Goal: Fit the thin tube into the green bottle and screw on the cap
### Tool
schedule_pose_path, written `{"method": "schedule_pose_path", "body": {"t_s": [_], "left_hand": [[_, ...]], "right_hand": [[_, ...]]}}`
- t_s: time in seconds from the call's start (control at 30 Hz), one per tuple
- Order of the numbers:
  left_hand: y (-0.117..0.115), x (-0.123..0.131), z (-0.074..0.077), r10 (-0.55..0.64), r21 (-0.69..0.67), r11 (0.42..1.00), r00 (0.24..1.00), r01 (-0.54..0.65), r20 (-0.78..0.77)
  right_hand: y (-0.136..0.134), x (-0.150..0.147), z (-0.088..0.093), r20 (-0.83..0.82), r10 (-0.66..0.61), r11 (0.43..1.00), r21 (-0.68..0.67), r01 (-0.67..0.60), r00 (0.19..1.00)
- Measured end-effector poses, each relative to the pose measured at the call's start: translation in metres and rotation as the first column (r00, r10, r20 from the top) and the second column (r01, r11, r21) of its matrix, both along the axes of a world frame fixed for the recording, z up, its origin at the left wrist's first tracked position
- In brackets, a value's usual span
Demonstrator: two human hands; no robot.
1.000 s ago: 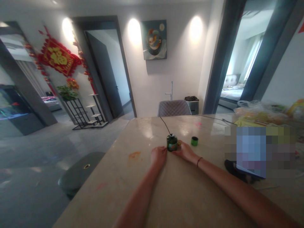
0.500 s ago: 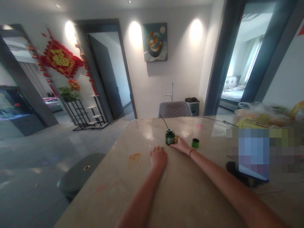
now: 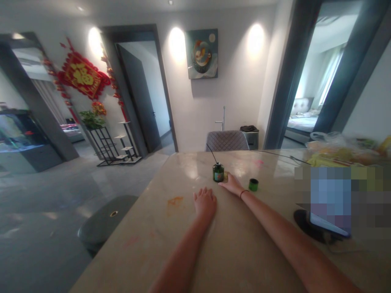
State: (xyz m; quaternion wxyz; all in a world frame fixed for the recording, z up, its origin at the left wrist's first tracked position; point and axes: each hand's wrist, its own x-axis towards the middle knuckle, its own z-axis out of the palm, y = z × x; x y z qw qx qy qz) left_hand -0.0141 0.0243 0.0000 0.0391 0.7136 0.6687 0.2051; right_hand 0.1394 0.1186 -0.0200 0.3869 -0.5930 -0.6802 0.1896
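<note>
A dark green glass bottle (image 3: 218, 174) with a label stands upright on the table, and a thin black stick (image 3: 211, 154) slants up out of its neck. My right hand (image 3: 231, 184) reaches in from the right, fingers curled round a small yellow thing (image 3: 225, 176) against the bottle's side. The thumb lies at the bottle's base; whether it presses on the glass I cannot tell. My left hand (image 3: 205, 202) rests palm down on the tabletop, fingers a little apart, holding nothing. To the right of my right hand sits a short green ring-like cap (image 3: 253, 184).
On the pale stone table (image 3: 238, 252) are an orange stain (image 3: 175, 201) and, at right, a device on a round black stand (image 3: 308, 226), partly pixelated. Plastic bags (image 3: 332, 146) lie behind it. A padded chair (image 3: 227, 141) stands beyond the table, a green stool (image 3: 106, 217) at left.
My right hand has moved slightly forward and left, and the bottle and yellow thing have shifted with it. My left hand stays on the table. The view has turned a little left.
</note>
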Motion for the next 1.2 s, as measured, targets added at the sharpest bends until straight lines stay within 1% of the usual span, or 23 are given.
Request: {"method": "schedule_pose_path", "body": {"t_s": [0.1, 0.17, 0.23, 0.3, 0.37, 0.43, 0.5, 0.57, 0.63, 0.67, 0.77, 0.8, 0.9, 0.97, 1.03, 1.2], "left_hand": [[-0.001, -0.001, 0.004, 0.003, 0.008, 1.0, 0.999, -0.004, 0.052], [-0.002, -0.001, 0.008, 0.034, 0.01, 0.999, 0.993, -0.036, 0.109], [-0.004, -0.001, 0.012, 0.05, 0.008, 0.999, 0.991, -0.052, 0.126], [-0.005, -0.001, 0.016, 0.022, -0.015, 1.0, 0.997, -0.021, 0.069], [-0.005, -0.002, 0.018, -0.034, -0.062, 0.998, 0.999, 0.032, -0.016], [-0.005, -0.003, 0.018, -0.08, -0.098, 0.993, 0.993, 0.072, -0.082], [-0.004, -0.004, 0.018, -0.108, -0.107, 0.99, 0.988, 0.097, -0.11], [-0.003, -0.004, 0.018, -0.105, -0.105, 0.99, 0.99, 0.095, -0.094], [-0.003, -0.005, 0.018, -0.08, -0.088, 0.993, 0.996, 0.076, -0.047], [-0.004, -0.006, 0.018, -0.07, -0.076, 0.995, 0.997, 0.068, -0.026], [-0.005, -0.008, 0.02, -0.054, -0.06, 0.997, 0.999, 0.054, -0.001], [-0.005, -0.009, 0.021, -0.047, -0.06, 0.997, 0.999, 0.047, 0.005], [-0.007, -0.011, 0.021, -0.01, -0.045, 0.999, 0.999, 0.012, 0.041], [-0.008, -0.012, 0.02, 0.009, -0.032, 0.999, 0.998, -0.007, 0.065], [-0.008, -0.012, 0.019, 0.01, -0.026, 1.0, 0.997, -0.008, 0.082], [-0.007, -0.011, 0.018, -0.017, -0.021, 1.0, 0.997, 0.018, 0.075]], "right_hand": [[-0.014, 0.005, 0.004, 0.163, -0.039, 0.999, 0.0, 0.039, 0.986], [-0.027, 0.011, 0.007, 0.241, -0.05, 0.999, 0.002, 0.051, 0.969], [-0.041, 0.019, 0.008, 0.304, -0.036, 0.999, 0.015, 0.033, 0.952], [-0.055, 0.027, 0.007, 0.381, 0.013, 0.999, 0.039, -0.03, 0.924], [-0.069, 0.036, 0.005, 0.47, 0.066, 0.993, 0.058, -0.105, 0.88], [-0.081, 0.045, 0.002, 0.533, 0.09, 0.989, 0.053, -0.139, 0.841], [-0.089, 0.053, 0.002, 0.549, 0.11, 0.988, 0.032, -0.153, 0.829], [-0.089, 0.058, 0.005, 0.513, 0.14, 0.984, 0.025, -0.177, 0.847], [-0.082, 0.059, 0.016, 0.444, 0.144, 0.982, 0.05, -0.184, 0.885], [-0.075, 0.058, 0.023, 0.406, 0.125, 0.983, 0.07, -0.167, 0.905], [-0.046, 0.048, 0.05, 0.29, 0.008, 0.993, 0.11, -0.042, 0.957], [-0.034, 0.043, 0.059, 0.243, -0.008, 0.993, 0.113, -0.02, 0.97], [-0.004, 0.027, 0.077, 0.161, 0.024, 0.992, 0.121, -0.043, 0.987], [0.012, 0.019, 0.082, 0.158, 0.037, 0.993, 0.106, -0.054, 0.987], [0.023, 0.014, 0.083, 0.167, 0.056, 0.994, 0.085, -0.071, 0.984], [0.035, 0.011, 0.084, 0.182, 0.149, 0.981, 0.095, -0.168, 0.972]]}}
